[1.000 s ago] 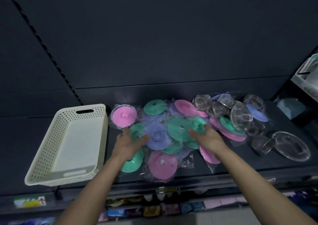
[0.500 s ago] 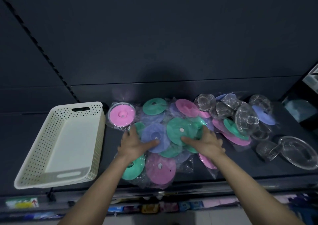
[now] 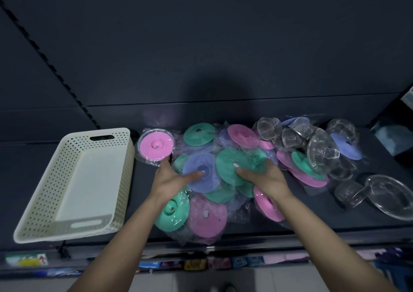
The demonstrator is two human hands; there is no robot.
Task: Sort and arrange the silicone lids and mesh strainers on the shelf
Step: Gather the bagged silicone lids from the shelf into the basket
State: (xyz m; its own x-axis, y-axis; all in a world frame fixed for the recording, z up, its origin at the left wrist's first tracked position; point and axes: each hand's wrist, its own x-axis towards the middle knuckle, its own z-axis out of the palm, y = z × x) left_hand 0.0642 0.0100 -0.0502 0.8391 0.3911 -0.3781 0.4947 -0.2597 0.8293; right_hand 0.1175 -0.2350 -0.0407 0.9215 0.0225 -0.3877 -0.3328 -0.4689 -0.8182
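A heap of bagged silicone lids in pink, green and purple covers the middle of the dark shelf point(image 3: 279, 222). My left hand point(image 3: 172, 180) rests on the purple lid point(image 3: 201, 171), thumb stretched over its centre knob, fingers spread. My right hand point(image 3: 263, 178) lies flat on the large green lid point(image 3: 234, 164), fingers pointing left. Neither hand has lifted anything. Several mesh strainers point(image 3: 321, 151) are piled at the right of the heap, mixed with a purple lid point(image 3: 348, 146).
A cream perforated basket point(image 3: 40, 204) stands at the left, nothing in it. A single pink lid point(image 3: 156, 146) lies beside it. Clear shallow strainers point(image 3: 388, 195) sit at the far right. Packaged goods fill the lower shelf point(image 3: 201, 262) under the front edge.
Both hands slid toward each other over the heap, the left onto the purple lid, the right onto the green one. The view shifted slightly closer.
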